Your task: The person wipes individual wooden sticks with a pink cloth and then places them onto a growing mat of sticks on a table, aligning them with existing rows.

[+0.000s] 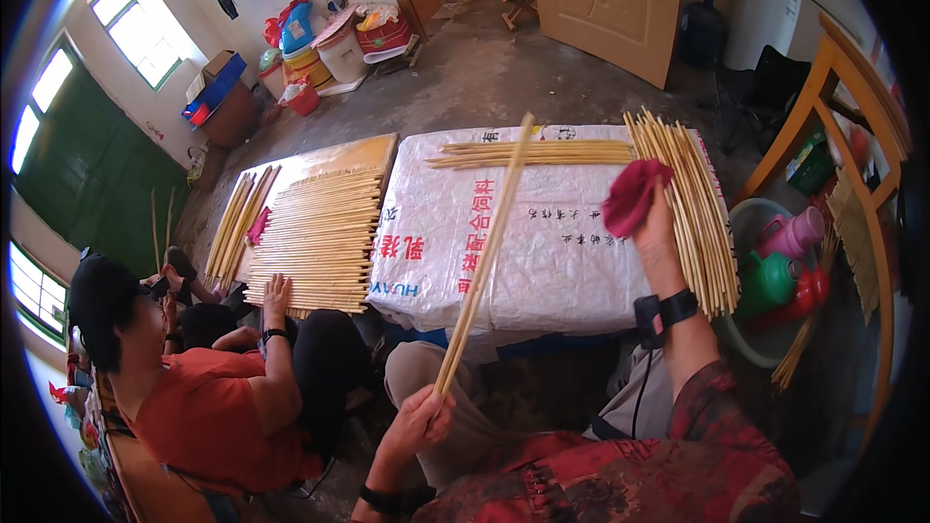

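My left hand (423, 420) is closed around the lower end of a couple of long, thin wooden sticks (489, 242), which slant up and away over the table. The far end of the sticks is blurred. My right hand (659, 228) grips a bunched dark red cloth (636, 196) above the table's right part, beside a thick pile of sticks (690, 223). Several more sticks (542, 152) lie crosswise along the table's far side. White printed sheeting (572, 261) covers the tabletop.
At left, a person in an orange-red shirt (218, 397) rests a hand on a row of sticks (320, 242) on a wooden board (373, 160). A basin (765, 353) with coloured jugs and a wooden chair (823, 87) stand at right. Buckets and bags (339, 53) line the far wall.
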A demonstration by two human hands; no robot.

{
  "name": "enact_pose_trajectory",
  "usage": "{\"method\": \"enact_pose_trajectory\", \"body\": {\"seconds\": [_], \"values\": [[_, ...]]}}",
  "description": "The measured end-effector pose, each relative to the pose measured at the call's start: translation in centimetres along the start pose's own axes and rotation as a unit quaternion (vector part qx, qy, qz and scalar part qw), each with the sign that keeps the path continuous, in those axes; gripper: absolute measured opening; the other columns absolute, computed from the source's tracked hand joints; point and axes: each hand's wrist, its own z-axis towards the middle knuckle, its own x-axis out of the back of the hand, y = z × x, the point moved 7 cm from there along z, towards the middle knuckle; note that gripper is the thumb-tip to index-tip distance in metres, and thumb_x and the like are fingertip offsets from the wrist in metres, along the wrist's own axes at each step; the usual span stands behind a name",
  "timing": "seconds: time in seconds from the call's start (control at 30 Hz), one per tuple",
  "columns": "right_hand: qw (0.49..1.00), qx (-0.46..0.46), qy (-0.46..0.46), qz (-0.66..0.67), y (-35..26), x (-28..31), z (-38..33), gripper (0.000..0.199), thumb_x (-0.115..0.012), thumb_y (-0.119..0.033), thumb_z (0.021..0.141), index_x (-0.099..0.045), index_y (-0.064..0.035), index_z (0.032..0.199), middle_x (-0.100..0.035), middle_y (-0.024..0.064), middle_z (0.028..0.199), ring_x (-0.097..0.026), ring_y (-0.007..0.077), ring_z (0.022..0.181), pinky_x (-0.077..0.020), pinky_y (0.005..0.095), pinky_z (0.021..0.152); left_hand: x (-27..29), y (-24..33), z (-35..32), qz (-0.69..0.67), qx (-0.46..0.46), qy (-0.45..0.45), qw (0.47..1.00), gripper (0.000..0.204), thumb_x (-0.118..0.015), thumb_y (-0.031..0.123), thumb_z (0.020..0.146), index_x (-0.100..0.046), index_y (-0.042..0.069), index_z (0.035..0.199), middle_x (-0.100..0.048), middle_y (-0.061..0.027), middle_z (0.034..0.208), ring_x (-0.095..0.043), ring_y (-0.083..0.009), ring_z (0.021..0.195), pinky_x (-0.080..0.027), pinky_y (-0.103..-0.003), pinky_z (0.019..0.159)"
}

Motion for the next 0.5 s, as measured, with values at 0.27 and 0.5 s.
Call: {"method": "enact_pose_trajectory", "body": {"seconds": [0.27, 0.5], "values": [[0.971, -0.185, -0.154, -0.008, 8.0, -5.4, -6.6, 0.038, -0.043, -0.037, 0.085, -0.047, -0.0078, 0.109, -0.054, 0.005, 0.105, -0.051, 0.0186, 0.096, -0.0389, 0.0345, 0.086, -6.0, 0.7, 8.8, 0.029, -0.051, -0.041, 0.997, 0.022, -0.035, 0.024, 0.09, -0.044, 0.004, 0.087, -0.037, -0.0007, 0.053, -0.031, -0.0066, 0.04, -0.029, -0.019, 0.038], [0.972, -0.173, -0.145, -0.062, 7.6, -5.2, -7.3, 0.026, -0.052, -0.027, 0.083, -0.051, -0.0079, 0.101, -0.056, 0.0003, 0.091, -0.054, 0.012, 0.084, -0.0439, 0.0282, 0.077, -10.2, -2.6, 12.6, 0.173, -0.009, -0.153, 0.973, 0.027, -0.033, 0.028, 0.091, -0.045, 0.004, 0.089, -0.05, -0.0037, 0.063, -0.048, -0.0106, 0.051, -0.04, -0.021, 0.049]]}}
